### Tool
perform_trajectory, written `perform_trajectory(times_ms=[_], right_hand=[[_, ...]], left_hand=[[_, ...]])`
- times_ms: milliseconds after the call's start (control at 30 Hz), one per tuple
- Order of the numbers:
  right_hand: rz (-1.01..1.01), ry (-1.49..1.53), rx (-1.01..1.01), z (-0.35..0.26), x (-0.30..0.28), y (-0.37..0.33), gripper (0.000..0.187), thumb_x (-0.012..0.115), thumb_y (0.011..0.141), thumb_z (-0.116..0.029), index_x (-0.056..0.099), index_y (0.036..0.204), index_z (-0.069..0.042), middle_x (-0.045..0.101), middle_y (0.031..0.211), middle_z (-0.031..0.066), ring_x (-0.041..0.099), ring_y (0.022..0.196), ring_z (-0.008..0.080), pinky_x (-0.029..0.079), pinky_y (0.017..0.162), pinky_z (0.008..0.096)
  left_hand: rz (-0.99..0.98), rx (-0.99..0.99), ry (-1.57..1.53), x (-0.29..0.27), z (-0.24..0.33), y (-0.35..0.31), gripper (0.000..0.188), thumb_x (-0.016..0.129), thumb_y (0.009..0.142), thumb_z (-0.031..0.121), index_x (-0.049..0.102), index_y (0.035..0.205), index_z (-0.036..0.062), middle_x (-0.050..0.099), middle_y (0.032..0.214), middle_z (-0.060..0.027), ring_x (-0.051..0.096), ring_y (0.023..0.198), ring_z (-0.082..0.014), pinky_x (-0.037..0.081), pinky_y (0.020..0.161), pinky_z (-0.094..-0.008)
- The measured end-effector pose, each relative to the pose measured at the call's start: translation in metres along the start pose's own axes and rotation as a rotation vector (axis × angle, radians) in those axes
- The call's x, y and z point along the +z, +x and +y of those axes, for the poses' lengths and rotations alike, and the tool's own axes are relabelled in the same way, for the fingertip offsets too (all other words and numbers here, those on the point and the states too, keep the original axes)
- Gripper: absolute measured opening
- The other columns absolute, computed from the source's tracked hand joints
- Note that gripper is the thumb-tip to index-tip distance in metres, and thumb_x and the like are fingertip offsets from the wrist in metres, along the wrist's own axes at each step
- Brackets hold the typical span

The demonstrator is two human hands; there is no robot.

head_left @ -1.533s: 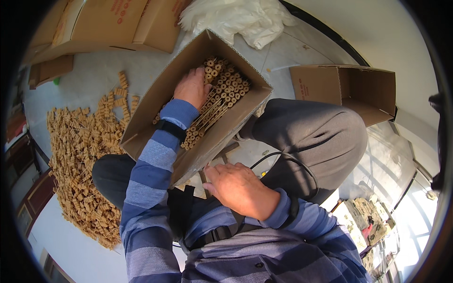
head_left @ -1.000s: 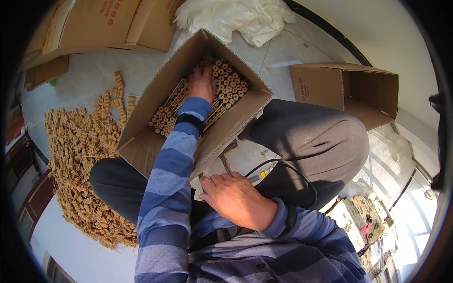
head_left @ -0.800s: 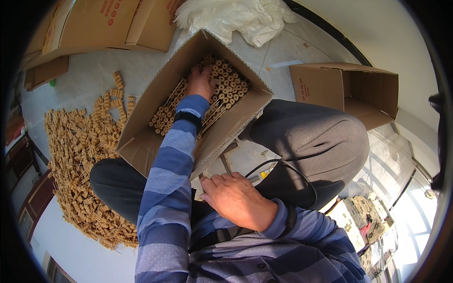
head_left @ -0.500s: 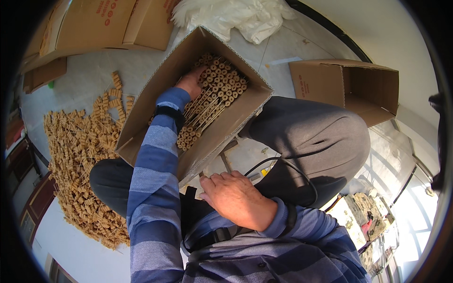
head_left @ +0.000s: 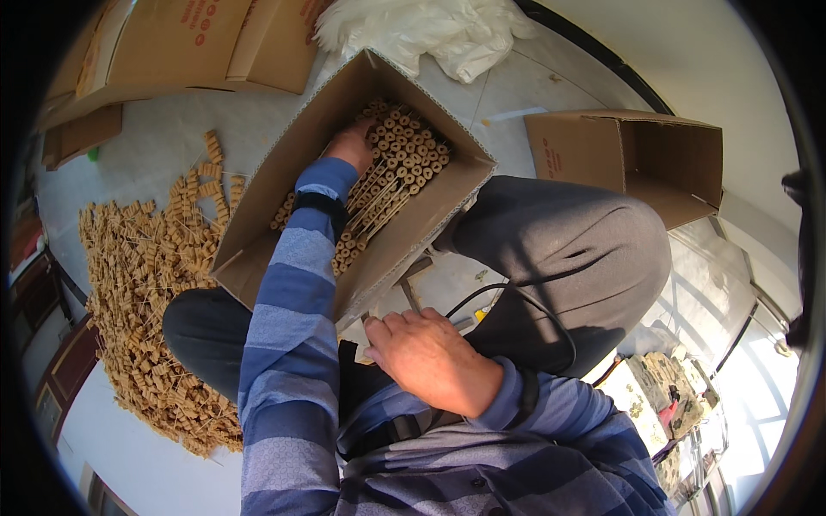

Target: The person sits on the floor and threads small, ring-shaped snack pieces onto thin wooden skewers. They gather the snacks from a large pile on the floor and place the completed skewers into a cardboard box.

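Observation:
In front of me, an open cardboard box point(head_left: 249, 219) stands between my legs. Inside lie many thin sticks point(head_left: 372, 211) strung with tan ring-shaped pieces point(head_left: 413, 150), packed side by side with their round ends up. My left hand point(head_left: 351, 148) reaches down into the box and touches the pieces at the far left of the stack; its fingertips are hidden among them. Above my lap, near the box's near corner, my right hand point(head_left: 434, 357) is curled with the fingers bent and close together. Its palm side is hidden, so anything inside it does not show.
A large heap of similar stringed tan pieces point(head_left: 159, 318) lies left of the box. Another open box point(head_left: 576, 153) rests on its side at the right. Bigger cartons point(head_left: 163, 43) and white plastic bags point(head_left: 430, 34) sit at the back. A black cable point(head_left: 551, 314) crosses my right leg.
My left forearm has shifted slightly to the right, with the hand still in the box among the pieces. The right hand has hardly moved.

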State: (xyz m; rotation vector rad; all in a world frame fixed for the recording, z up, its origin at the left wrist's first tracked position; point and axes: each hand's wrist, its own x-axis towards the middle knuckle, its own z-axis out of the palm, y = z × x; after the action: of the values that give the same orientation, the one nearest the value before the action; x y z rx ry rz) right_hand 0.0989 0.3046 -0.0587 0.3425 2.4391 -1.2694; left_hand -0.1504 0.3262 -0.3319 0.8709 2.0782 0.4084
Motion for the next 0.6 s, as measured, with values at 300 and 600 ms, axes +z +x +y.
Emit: perform_trajectory(times_ms=[300, 600], right_hand=[[0.009, -0.033, -0.017, 0.001, 0.0, 0.003, 0.023, 0.06, 0.097, -0.024, 0.057, 0.106, -0.003, 0.065, 0.09, 0.0137, 0.066, 0.086, 0.0324, 0.05, 0.08, 0.0436], [0.066, -0.085, -0.117, 0.0, 0.005, 0.011, 0.024, 0.062, 0.095, -0.023, 0.058, 0.102, 0.0, 0.066, 0.091, 0.0217, 0.065, 0.088, 0.0409, 0.052, 0.077, 0.0482]], left_hand=[[0.076, 0.156, 0.142, -0.021, 0.027, -0.028, 0.043, 0.057, 0.095, 0.009, 0.055, 0.138, 0.0058, 0.06, 0.133, -0.0235, 0.057, 0.124, -0.0399, 0.046, 0.106, -0.0415], [0.242, 0.369, -0.134, -0.166, 0.051, -0.3, 0.044, 0.06, 0.1, 0.021, 0.052, 0.139, 0.0019, 0.062, 0.129, -0.0167, 0.061, 0.116, -0.0286, 0.048, 0.102, -0.036]])
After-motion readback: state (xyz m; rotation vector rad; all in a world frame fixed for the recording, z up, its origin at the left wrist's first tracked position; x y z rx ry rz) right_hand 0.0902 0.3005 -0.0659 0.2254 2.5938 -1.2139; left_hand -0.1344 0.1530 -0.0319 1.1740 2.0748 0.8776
